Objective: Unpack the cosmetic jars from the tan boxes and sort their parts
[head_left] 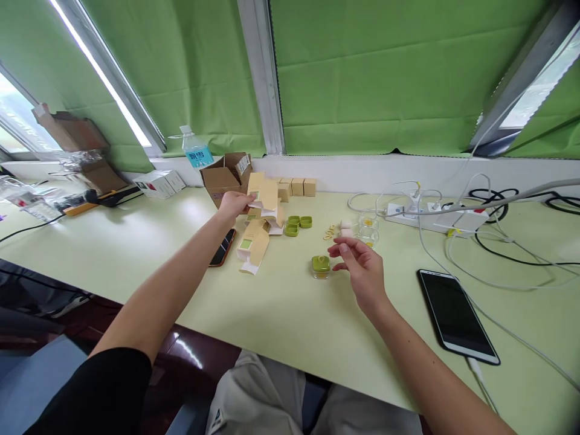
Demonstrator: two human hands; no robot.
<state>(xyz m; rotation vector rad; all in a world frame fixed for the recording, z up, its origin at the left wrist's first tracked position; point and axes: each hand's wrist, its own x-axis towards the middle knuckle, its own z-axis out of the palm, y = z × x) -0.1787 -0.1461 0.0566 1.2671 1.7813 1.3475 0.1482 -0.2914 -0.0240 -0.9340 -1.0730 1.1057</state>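
- Brown card box (pixel 221 179) at the back, flaps up: stiff-looking walls, untouched by either hand.
- Phone (pixel 222 249) flat on the table (pixel 272 314), beside the cartons: probably slick and hard.
- Left hand (pixel 233 205): thumb and fingers pinching the left side of a tan carton (pixel 266 192). Thin card, so likely very light and quick to dent; a folded edge should bear a grip better than the loose white flaps.
- Open cartons (pixel 258 243) lie just below it, equally light, I'd judge, and easily nudged.
- Green lids (pixel 292 231) sit in a cluster to their right; they look smooth and firm, best lifted by the rims.
- Small boxes (pixel 297 187) stand in a row behind.
- Jar (pixel 321 266), upright, lid on, just left of the right hand: probably light but hard and slippery, perhaps breakable. Opposite sides of the clear body look the surest hold.
- Right hand (pixel 357 263): fingers loosely curved, nothing grasped; whether a fingertip touches the jar, I cannot tell.
- Clear cups (pixel 369 237) beyond that hand: thin-looking, possibly fragile.
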